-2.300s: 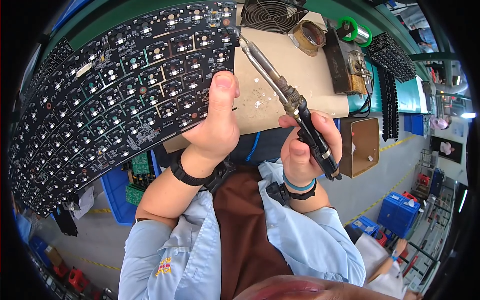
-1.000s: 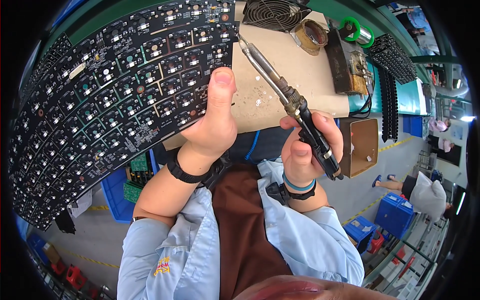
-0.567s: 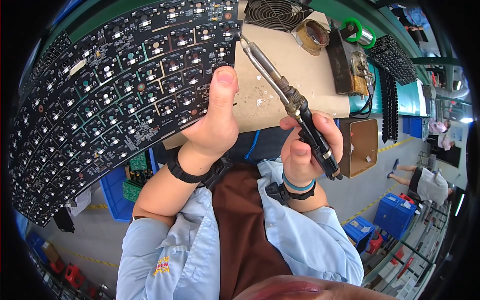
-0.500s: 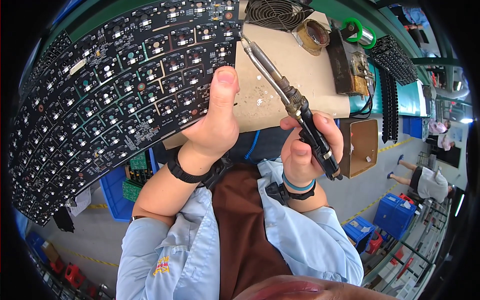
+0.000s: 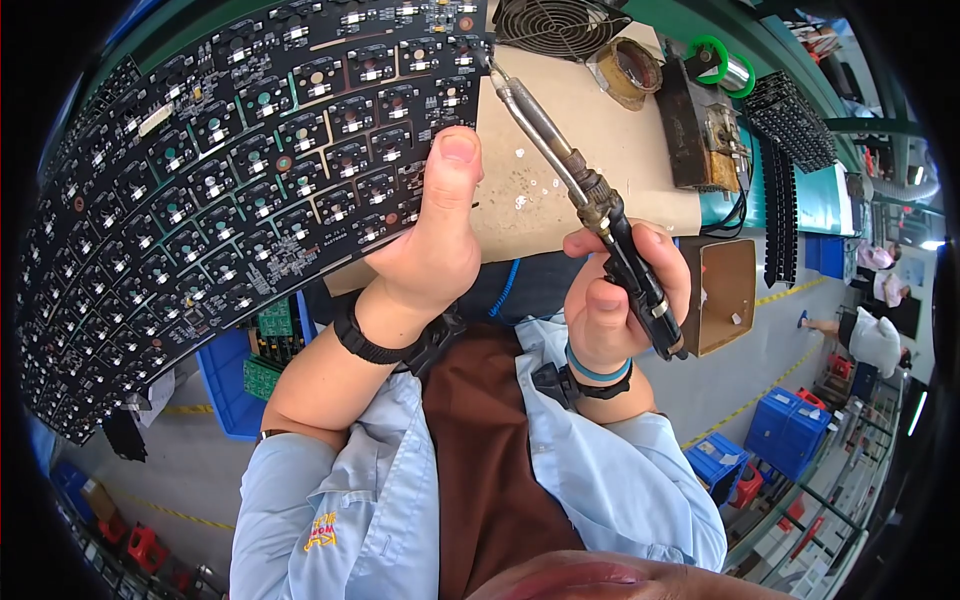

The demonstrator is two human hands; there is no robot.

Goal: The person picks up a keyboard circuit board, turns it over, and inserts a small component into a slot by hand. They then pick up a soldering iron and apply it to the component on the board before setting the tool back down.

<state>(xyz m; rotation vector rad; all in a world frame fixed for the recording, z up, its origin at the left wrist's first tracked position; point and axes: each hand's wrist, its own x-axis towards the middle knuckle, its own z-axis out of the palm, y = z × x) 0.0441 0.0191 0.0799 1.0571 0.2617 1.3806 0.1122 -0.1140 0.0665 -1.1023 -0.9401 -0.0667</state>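
A large black circuit board fills the upper left, tilted up and covered with small repeated components. My left hand grips its right edge, thumb lying on the face and the fingers hidden behind. In my right hand is a soldering iron, held by its black handle like a pen. Its long metal barrel slants up and left, and the tip is at the board's upper right edge. Whether the tip touches a joint is too small to tell.
Brown paper covers the bench, with small white specks. Along the back stand a black fan, a round tin, a dark iron stand and a solder spool. A cardboard box sits right; a blue bin lower left.
The board has shifted slightly, and the soldering iron has moved a little right with my right hand. My left hand keeps its grip. In the background at right, a person has moved.
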